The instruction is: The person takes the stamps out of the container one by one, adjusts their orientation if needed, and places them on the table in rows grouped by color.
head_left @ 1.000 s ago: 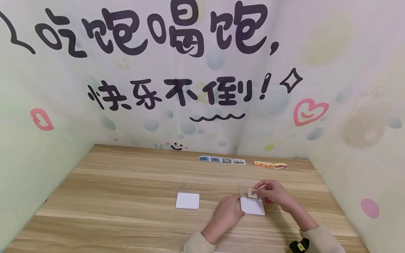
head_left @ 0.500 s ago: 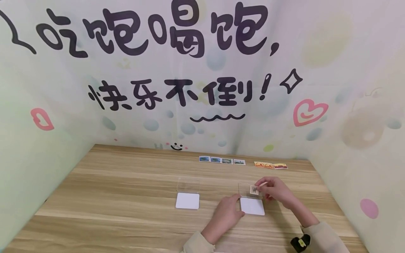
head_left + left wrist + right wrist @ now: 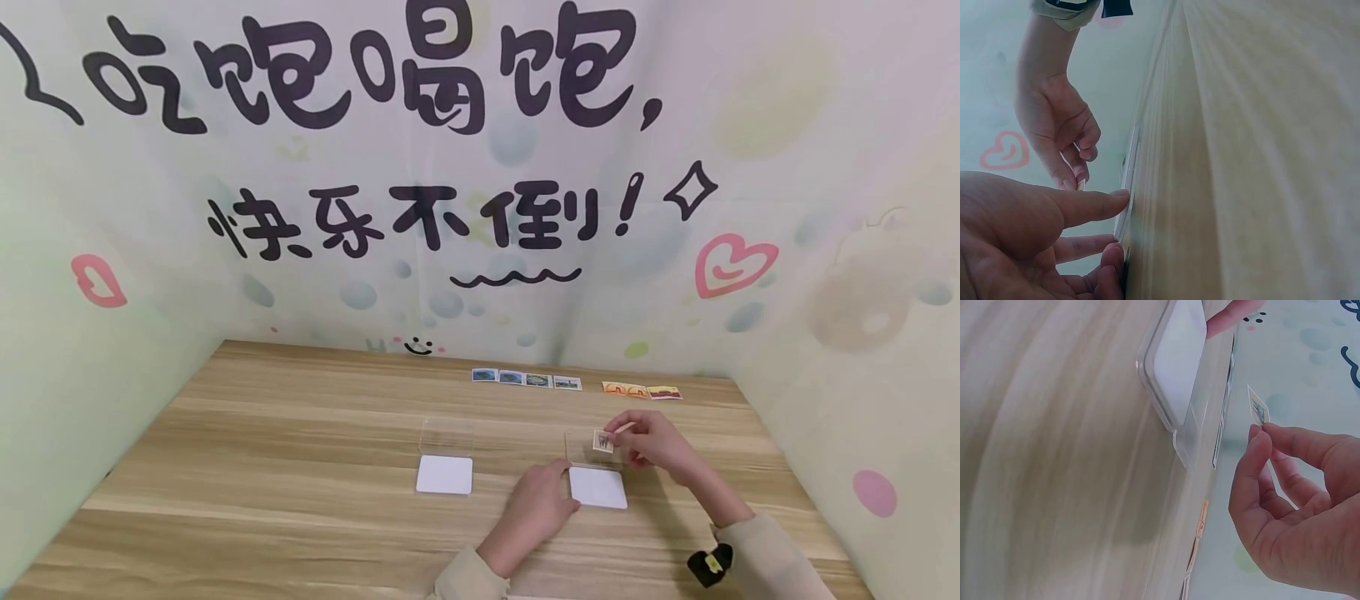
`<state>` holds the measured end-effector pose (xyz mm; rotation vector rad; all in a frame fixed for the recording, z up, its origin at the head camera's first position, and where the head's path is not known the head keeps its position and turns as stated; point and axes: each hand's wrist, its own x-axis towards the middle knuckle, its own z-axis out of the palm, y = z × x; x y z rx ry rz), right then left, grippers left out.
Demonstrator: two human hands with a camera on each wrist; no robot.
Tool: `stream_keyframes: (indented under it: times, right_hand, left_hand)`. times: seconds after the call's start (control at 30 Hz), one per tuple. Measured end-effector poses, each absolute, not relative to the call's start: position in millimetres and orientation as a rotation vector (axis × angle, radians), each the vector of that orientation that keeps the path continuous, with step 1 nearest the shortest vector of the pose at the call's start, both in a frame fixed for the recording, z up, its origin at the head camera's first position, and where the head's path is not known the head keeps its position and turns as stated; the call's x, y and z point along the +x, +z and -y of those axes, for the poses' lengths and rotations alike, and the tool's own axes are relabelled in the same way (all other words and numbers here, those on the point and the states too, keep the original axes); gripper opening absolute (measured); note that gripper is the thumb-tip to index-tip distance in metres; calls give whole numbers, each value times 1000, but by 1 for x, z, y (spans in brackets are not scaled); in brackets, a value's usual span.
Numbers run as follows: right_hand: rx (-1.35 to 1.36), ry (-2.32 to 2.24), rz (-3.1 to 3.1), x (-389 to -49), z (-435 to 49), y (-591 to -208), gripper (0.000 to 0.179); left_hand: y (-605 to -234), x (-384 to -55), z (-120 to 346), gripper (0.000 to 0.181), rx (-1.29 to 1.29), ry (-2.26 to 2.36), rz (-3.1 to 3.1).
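Note:
My right hand (image 3: 658, 442) pinches a small stamp (image 3: 603, 441) by its edge between thumb and index finger, above the open clear lid of a small plastic case. In the right wrist view the stamp (image 3: 1258, 406) shows a dark print with a pale border. That case has a white base (image 3: 597, 487) lying flat on the table. At its left side my left hand (image 3: 537, 502) holds it, thumb at the near corner and index finger by the hinge. The left wrist view shows the thumb (image 3: 1113, 201) on the case's edge.
A second case with a white base (image 3: 444, 475) and raised clear lid (image 3: 446, 437) lies to the left. Along the back of the wooden table (image 3: 262, 467) lie a row of blue-green stamps (image 3: 525, 379) and a row of orange-red stamps (image 3: 641, 391). Printed cloth walls enclose the table.
My right hand has lifted the stamp slightly up and away from the case's white base. My left hand has stayed in place on the case.

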<state>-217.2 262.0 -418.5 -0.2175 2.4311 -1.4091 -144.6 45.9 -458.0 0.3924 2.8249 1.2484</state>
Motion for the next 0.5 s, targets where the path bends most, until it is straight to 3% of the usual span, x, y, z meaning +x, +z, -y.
stream_keyframes:
  times: [0.5]
  right_hand:
    - [-183,-1379,-2464,-225,-264,-417,24]
  left_hand:
    - [-457,-144,-46,50,389,1248,-2821]
